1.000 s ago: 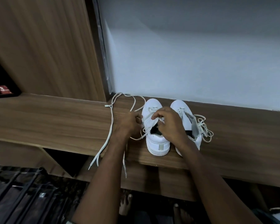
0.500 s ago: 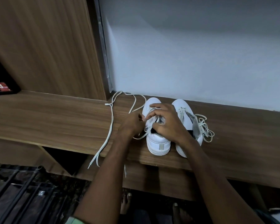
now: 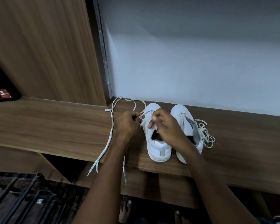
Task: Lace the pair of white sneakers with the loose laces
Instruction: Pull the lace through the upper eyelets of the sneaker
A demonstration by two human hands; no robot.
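Lace ends [image 3: 94, 165] hang over the near edge of the wooden shelf [image 3: 55, 126]. Left hand [image 3: 128, 125], now drawn slightly leftward, pinches a taut lace strand; right hand [image 3: 165, 126], fingers curled, has lifted off the left sneaker [image 3: 155, 143], exposing its dark opening. This suggests an eyelet pass is being tightened. Right sneaker [image 3: 181, 113], farther right, carries a bundled lace [image 3: 205, 135].

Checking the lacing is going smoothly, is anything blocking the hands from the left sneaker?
Nothing visible does. Both hands are already at the left sneaker: the left hand pinches its lace, and the right hand is over the tongue.
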